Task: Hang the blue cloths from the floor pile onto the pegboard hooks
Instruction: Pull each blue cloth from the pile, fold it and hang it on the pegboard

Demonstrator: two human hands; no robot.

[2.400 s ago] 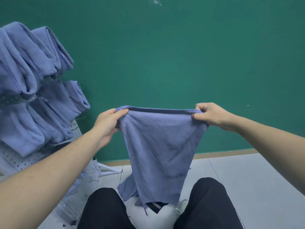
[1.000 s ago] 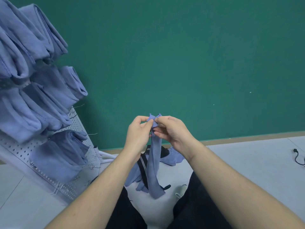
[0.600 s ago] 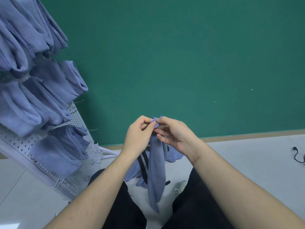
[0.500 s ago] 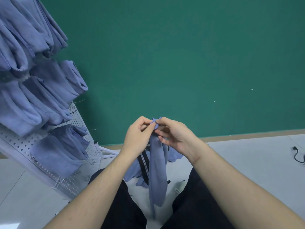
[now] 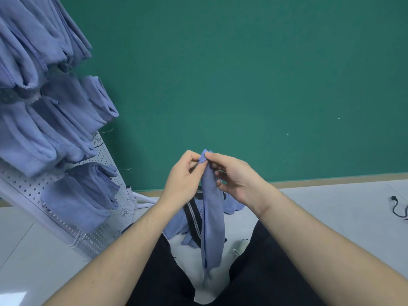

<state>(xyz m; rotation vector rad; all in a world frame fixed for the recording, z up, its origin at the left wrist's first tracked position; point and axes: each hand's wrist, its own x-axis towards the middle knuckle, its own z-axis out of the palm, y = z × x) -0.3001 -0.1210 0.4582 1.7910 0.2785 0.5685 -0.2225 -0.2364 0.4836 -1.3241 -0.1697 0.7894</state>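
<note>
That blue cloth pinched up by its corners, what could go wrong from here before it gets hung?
The folded cloth is held only at its top, pinched between the left hand and right hand; a slip could drop it onto the floor pile. The pegboard already carries many hung cloths, so reaching a bare hook might knock one off.

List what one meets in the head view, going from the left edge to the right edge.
Hung blue cloths → white pegboard → left hand → folded blue cloth → right hand → black cable.
</note>
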